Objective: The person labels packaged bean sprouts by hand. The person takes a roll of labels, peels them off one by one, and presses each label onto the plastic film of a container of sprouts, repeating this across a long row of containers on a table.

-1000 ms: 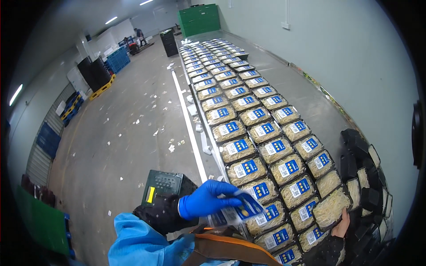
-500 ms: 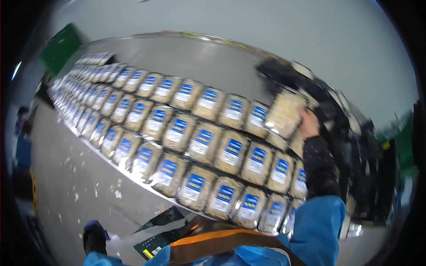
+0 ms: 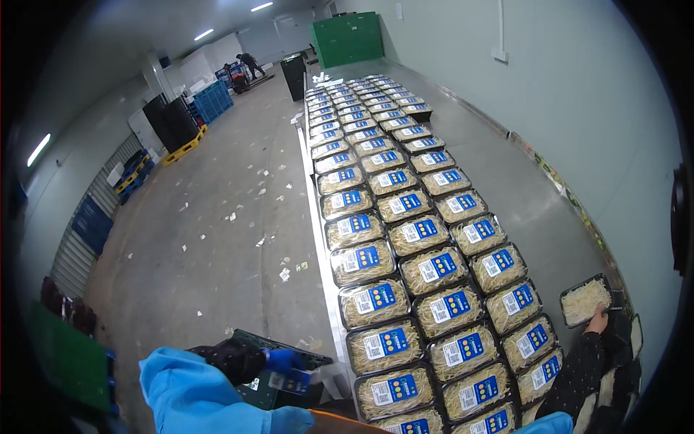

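My right hand [image 3: 597, 320] reaches past the rows at the lower right. Its fingers are closed on the near edge of a black tray of bean sprouts [image 3: 586, 301], which carries no blue label on top. Several more trays without labels [image 3: 607, 388] lie around that forearm, partly hidden by the sleeve. At the lower left, my left hand [image 3: 280, 359], apparently in a blue glove, is closed on a strip of labels [image 3: 290, 381] with pale backing [image 3: 332, 377]. Beside the hands, film-covered trays with blue-and-white labels [image 3: 376, 301] stand in long rows.
The rows rest on a long metal table [image 3: 524, 206] along the wall. A dark green crate [image 3: 260, 394] is below my left hand. White scraps [image 3: 285, 274] litter the floor. Far off are a green box [image 3: 347, 40], blue crates [image 3: 212, 103] and a person [image 3: 251, 65] bending over.
My view has swung so the rows run away from me. My left hand has come into view. The right hand still holds an unlabelled tray, now beyond the rows' right side.
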Available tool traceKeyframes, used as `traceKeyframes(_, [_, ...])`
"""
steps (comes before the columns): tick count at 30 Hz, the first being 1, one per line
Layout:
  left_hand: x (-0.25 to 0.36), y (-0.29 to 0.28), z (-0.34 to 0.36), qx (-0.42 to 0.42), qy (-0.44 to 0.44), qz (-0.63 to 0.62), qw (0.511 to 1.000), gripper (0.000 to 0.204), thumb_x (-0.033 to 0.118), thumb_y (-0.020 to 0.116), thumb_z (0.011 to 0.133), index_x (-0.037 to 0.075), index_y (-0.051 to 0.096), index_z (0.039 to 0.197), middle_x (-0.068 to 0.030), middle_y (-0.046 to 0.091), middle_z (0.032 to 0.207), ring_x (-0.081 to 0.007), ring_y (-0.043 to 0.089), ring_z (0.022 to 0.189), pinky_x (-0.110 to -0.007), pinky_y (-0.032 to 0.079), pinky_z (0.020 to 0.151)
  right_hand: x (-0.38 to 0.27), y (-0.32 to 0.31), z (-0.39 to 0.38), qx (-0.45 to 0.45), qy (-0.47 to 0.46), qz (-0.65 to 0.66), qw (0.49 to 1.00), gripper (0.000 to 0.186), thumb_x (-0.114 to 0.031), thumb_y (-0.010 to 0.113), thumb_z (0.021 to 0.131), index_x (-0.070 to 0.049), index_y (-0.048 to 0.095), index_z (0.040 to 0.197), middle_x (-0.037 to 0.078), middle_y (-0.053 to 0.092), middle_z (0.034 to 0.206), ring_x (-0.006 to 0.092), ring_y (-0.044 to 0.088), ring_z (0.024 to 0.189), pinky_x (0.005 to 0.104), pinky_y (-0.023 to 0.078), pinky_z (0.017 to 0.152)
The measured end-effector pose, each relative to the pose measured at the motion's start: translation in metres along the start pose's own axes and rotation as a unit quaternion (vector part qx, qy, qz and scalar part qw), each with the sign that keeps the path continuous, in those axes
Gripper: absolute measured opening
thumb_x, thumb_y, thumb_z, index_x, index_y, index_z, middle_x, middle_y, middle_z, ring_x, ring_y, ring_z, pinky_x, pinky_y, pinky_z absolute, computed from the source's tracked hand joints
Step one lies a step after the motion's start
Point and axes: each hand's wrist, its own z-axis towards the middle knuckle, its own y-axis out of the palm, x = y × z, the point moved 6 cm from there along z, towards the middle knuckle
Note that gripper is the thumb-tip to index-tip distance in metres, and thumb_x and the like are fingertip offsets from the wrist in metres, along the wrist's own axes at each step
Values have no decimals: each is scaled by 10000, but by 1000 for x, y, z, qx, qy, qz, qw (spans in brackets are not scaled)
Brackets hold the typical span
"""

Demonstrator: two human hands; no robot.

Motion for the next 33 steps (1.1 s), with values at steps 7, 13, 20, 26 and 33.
traceKeyframes(7, [31, 3, 4, 130, 46, -175, 975, 399, 349, 590, 887, 97, 584, 1197, -89, 639, 1093, -181, 599, 1007, -316, 466, 893, 93, -29, 25, -7, -23, -385, 923, 593, -286, 717, 773, -29, 453, 1237, 181, 566, 1111, 341, 563, 988, 420, 476, 799])
traceKeyframes(13, [175, 5, 13, 116, 269, -303, 907, 278, 132, 582, 900, 5, 577, 1148, -67, 638, 1024, -135, 574, 971, -282, 456, 892, -123, 54, -336, -348, -79, 102, 929, 342, -1, 581, 795, 17, 480, 1121, 96, 539, 985, 179, 567, 786, 286, 495, 672])
traceKeyframes(20, [222, 29, 13, 77, 225, -355, 904, 81, 52, 649, 830, -10, 632, 878, -38, 631, 787, -78, 568, 711, -233, 476, 648, -217, 48, -589, -671, 206, 61, 710, 275, -90, 642, 843, 38, 592, 1081, 64, 648, 767, 107, 648, 649, 200, 479, 500])
traceKeyframes(26, [232, 59, 45, 33, 208, -254, 944, 223, 106, 728, 775, -19, 656, 945, -90, 677, 826, -121, 628, 684, -262, 520, 602, -191, 47, -496, -632, 84, -50, 768, 209, -121, 613, 855, -3, 626, 1027, 65, 648, 763, 105, 614, 575, 228, 494, 508])
traceKeyframes(33, [174, 63, 72, -43, 91, -360, 928, 234, 100, 670, 825, -26, 633, 1018, -76, 674, 912, -134, 637, 779, -283, 530, 670, -140, 58, -180, -309, 16, -208, 928, 484, -337, 706, 772, 5, 578, 1090, 76, 635, 836, 141, 591, 637, 269, 470, 493])
